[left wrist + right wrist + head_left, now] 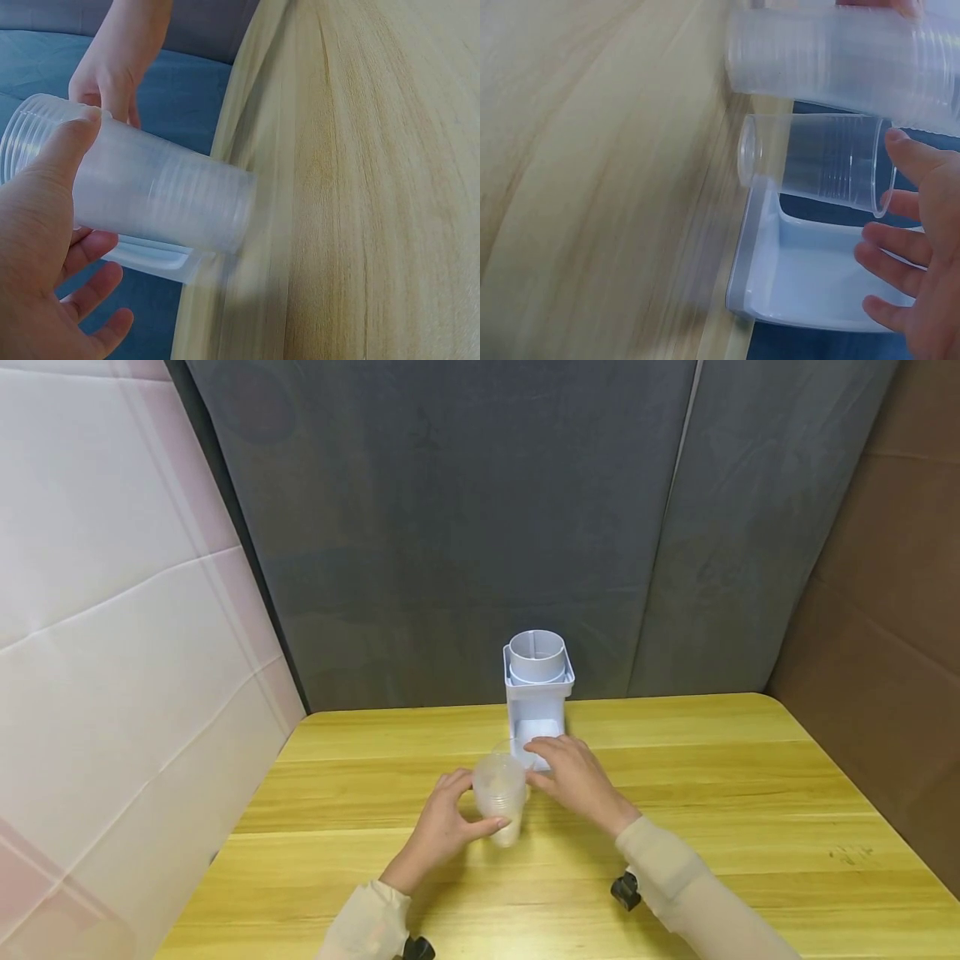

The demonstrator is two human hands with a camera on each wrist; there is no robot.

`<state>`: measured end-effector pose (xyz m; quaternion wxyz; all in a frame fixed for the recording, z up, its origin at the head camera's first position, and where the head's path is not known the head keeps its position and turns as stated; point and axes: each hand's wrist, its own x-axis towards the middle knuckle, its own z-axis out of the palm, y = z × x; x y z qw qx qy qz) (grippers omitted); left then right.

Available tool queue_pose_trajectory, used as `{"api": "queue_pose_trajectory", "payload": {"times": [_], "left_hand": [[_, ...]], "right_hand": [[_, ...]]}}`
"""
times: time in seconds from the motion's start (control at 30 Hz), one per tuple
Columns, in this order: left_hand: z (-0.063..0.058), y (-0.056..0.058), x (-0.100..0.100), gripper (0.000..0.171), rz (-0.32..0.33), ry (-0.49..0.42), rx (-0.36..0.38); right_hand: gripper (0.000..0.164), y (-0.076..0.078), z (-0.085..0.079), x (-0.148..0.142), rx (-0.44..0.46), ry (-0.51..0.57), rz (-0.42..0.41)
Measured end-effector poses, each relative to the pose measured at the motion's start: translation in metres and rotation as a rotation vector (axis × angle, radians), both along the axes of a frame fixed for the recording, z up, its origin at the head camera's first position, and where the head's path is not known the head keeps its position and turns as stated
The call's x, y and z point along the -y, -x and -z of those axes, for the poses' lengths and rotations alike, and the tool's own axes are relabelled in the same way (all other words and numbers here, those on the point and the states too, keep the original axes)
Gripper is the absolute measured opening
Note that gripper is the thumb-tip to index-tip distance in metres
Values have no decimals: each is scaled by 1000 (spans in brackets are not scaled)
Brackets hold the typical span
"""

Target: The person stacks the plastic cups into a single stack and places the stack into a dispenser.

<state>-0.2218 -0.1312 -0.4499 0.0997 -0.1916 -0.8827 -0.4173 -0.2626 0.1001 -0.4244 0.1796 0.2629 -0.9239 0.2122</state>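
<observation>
A nested stack of clear plastic cups (498, 793) is gripped by my left hand (442, 827), the thumb on one side and a finger on the other. In the left wrist view the stack (165, 180) crosses in front of the left palm. A single clear plastic cup (817, 157) is pinched at its rim by my right hand (577, 777), thumb and index finger on it, the other fingers loosely spread. Just behind both hands stands a white plastic cup dispenser (536, 693) with a round tube on top; the single cup is close to its base (817, 277).
The dispenser stands near the back edge of the yellow wood-grain table (337, 860). A dark grey panel (450, 527) rises behind it. A pale cloth wall (150, 652) is at left and a brown one (877, 627) at right.
</observation>
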Motion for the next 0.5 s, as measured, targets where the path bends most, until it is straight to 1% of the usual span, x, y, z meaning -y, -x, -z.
{"api": "queue_pose_trajectory", "payload": {"times": [0.13, 0.23, 0.37, 0.5], "left_hand": [[0, 0, -1, 61, 0, -2, -13], [1, 0, -1, 61, -2, -1, -5], [0, 1, -1, 61, -4, 4, 12], [0, 0, -1, 61, -3, 9, 3]], "right_hand": [[47, 1, 2, 1, 12, -14, -11], [47, 2, 2, 1, 29, -28, -24], [39, 3, 3, 1, 41, -39, -33], [30, 4, 4, 0, 29, -22, -35]]}}
